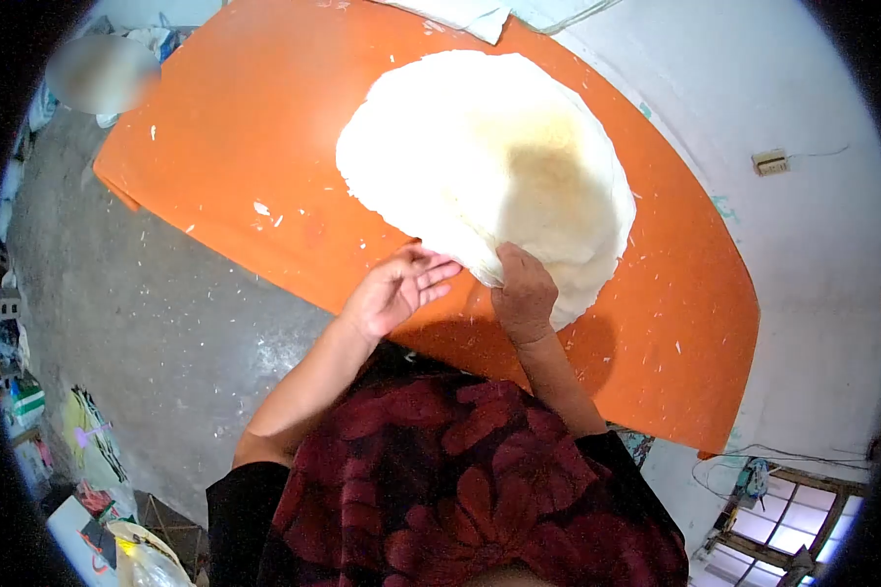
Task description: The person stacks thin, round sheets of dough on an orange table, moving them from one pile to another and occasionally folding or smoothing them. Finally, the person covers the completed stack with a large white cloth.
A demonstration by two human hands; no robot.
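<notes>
A large, roughly round white sheet (421, 137) with a ragged edge lies on an orange-covered table (264, 127). My right hand (526, 295) is closed on its near edge, where the material gathers into a fold. Just to the left, my left hand (401, 291) is turned palm up with its fingers stretched out, the fingertips right at the sheet's edge. A shadow falls across the sheet's right part, which looks yellowish-grey there.
Small white scraps (261, 208) are scattered over the orange cover and the grey floor (166, 293). A white wall (812, 245) runs along the table's right side. More white material (460, 15) lies at the far edge. Bags and clutter (147, 558) stand at lower left.
</notes>
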